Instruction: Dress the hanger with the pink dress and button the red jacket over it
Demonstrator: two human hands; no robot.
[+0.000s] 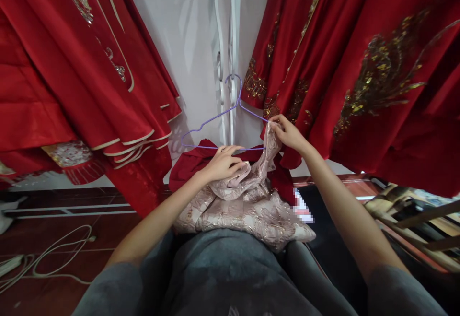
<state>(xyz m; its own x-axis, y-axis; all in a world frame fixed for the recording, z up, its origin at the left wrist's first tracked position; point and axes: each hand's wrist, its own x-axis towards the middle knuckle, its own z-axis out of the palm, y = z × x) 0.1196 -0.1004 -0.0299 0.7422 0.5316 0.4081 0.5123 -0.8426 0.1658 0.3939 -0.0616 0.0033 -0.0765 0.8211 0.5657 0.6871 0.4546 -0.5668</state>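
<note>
A pale pink brocade garment (247, 205) lies bunched on my lap over a dark red cloth (190, 162). A purple wire hanger (215, 119) stands just above it, hook up. My left hand (223, 162) is closed on a fold of the pink garment, its fingers by the hanger's bottom bar. My right hand (287, 134) pinches the garment's upper edge against the hanger's right shoulder.
Red embroidered robes hang on the left (72, 66) and right (359, 66), close on both sides. A white wall (187, 42) with a white rack pole (233, 28) is straight ahead. White cables (53, 253) lie on the red floor at left. Wooden items (413, 210) sit at right.
</note>
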